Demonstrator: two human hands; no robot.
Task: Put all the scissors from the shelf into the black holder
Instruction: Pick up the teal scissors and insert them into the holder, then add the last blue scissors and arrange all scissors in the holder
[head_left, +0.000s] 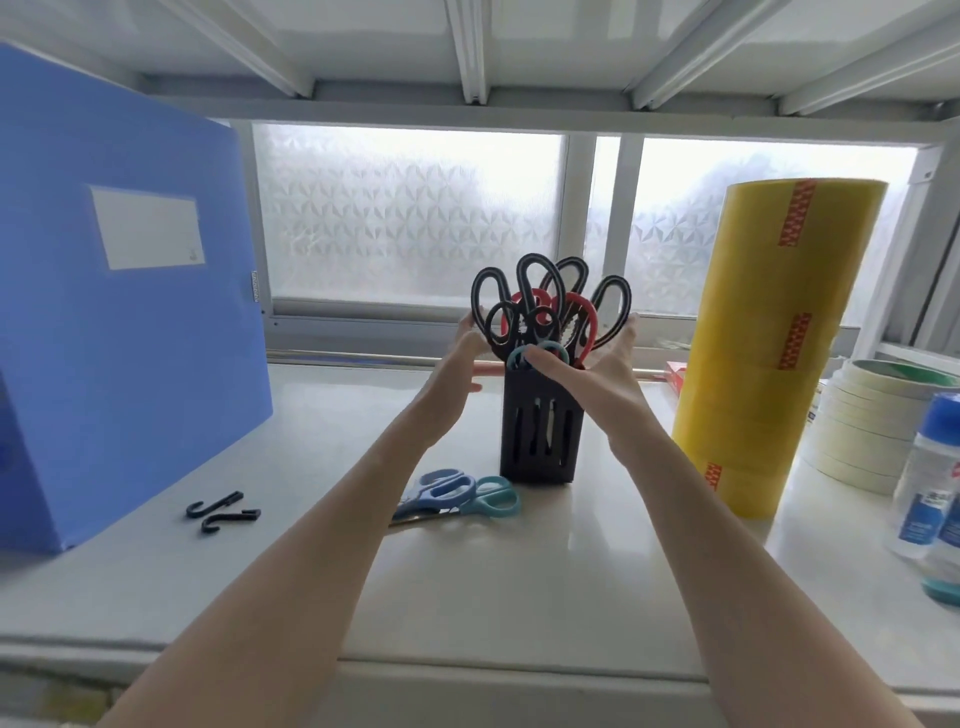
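The black holder (537, 441) stands upright on the white shelf (311, 467), packed with several scissors (545, 306) whose black and red handles stick up; one teal handle (517, 356) sits low at the rim. My left hand (457, 384) is at the left side of the bunch, fingertips touching a black handle. My right hand (602, 379) cups the right side, thumb across the teal handle and fingertips on the outer black handle. Two more scissors lie flat in front of the holder: a blue pair (441, 488) and a teal pair (493, 499).
A tall blue file box (119, 312) stands at the left, with two black hooks (223, 512) beside it. A tall yellow stack of tape rolls (769, 338), cream tape rolls (862, 426) and a bottle with a blue cap (930, 478) fill the right. A frosted window lies behind.
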